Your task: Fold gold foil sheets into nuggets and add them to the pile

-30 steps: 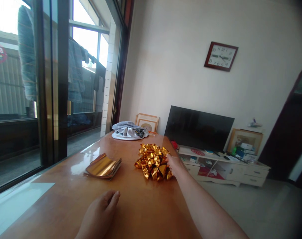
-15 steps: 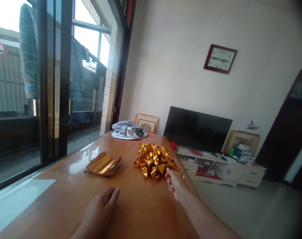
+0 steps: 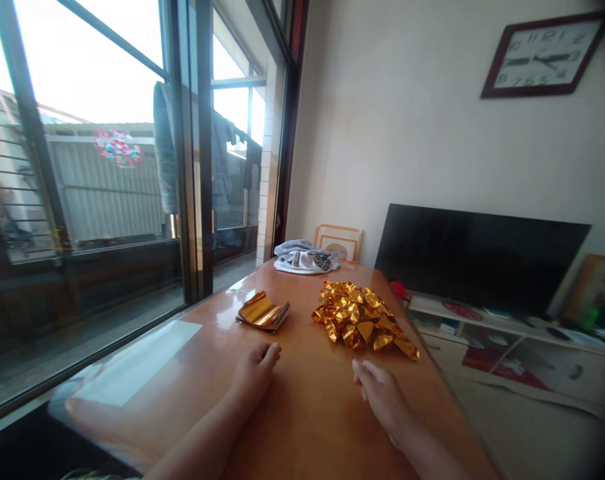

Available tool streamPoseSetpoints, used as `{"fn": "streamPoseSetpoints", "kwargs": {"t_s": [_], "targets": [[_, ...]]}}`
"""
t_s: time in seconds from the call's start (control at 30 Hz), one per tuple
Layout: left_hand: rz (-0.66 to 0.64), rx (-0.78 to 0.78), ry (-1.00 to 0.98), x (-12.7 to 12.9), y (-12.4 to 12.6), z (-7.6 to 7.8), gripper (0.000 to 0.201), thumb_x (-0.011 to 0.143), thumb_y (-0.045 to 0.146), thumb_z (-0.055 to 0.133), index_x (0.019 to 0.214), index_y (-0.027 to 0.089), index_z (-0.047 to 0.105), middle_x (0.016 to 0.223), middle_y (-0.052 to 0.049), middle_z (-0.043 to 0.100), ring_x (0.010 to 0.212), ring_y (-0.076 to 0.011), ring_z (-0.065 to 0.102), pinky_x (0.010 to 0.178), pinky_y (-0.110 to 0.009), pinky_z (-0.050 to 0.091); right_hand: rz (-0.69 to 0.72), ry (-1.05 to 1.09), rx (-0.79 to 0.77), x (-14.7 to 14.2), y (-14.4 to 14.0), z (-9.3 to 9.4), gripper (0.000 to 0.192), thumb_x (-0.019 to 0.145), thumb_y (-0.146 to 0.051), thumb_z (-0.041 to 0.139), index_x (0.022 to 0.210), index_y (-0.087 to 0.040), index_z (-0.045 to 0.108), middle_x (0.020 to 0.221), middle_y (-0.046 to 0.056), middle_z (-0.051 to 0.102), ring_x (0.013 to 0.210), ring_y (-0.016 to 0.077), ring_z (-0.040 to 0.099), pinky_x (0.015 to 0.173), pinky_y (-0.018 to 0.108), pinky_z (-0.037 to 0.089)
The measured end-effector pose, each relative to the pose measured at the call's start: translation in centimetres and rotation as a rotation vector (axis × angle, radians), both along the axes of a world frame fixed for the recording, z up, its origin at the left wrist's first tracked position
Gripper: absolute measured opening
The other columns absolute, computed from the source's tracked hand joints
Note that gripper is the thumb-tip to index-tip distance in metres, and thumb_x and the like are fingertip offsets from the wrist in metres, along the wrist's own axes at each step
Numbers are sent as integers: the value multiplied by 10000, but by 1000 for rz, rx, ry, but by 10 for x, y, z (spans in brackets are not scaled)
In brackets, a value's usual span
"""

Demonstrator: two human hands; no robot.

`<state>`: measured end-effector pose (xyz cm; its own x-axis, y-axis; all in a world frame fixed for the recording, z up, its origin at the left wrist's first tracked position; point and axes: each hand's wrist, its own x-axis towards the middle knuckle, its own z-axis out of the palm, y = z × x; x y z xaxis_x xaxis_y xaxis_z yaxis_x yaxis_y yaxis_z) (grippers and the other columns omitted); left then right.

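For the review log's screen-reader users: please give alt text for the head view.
Both of a person's hands rest empty on a wooden table, the left hand near a stack of gold foil sheets and the right hand just short of a pile of folded gold foil pieces. Bundled cloth lies at the far end.

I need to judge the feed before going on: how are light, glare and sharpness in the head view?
Head view: strong backlight from the windows, sky blown out; bright glare patch on the table near its left edge; gold foil pile glints; edges of the frame soft and bent by the wide lens, corners darkened; left hand and right hand slightly blurred.
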<state>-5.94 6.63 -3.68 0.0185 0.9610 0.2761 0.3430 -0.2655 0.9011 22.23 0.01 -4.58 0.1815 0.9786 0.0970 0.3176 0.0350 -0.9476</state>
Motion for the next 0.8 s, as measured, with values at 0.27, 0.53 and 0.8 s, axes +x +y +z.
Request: {"fn": "streamPoseSetpoints", "kwargs": {"t_s": [0.27, 0.53, 0.8], "targets": [[104, 28, 63, -14, 18, 4, 463, 908, 565, 480, 824, 157, 682, 795, -71, 724, 716, -201, 664, 630, -284, 474, 229, -277, 106, -1, -4, 2, 413, 976, -531, 429, 714, -214, 459, 632, -51, 371, 625, 139, 394, 570, 261, 298], [198, 133, 376, -27, 59, 25, 208, 895, 331, 573, 873, 195, 728, 906, -87, 720, 880, -249, 642, 782, -349, 449, 283, -279, 91, 1, 0, 1, 400, 957, -515, 474, 691, -216, 458, 609, -50, 433, 594, 137, 419, 544, 259, 289], [136, 155, 622, -18, 85, 27, 148, 824, 253, 627, 883, 200, 752, 1010, -118, 714, 941, -270, 638, 849, -364, 460, 323, -256, 47, 0, -4, 10, 387, 954, -498, 483, 688, -219, 445, 602, -51, 467, 585, 133, 445, 541, 246, 314]]}}
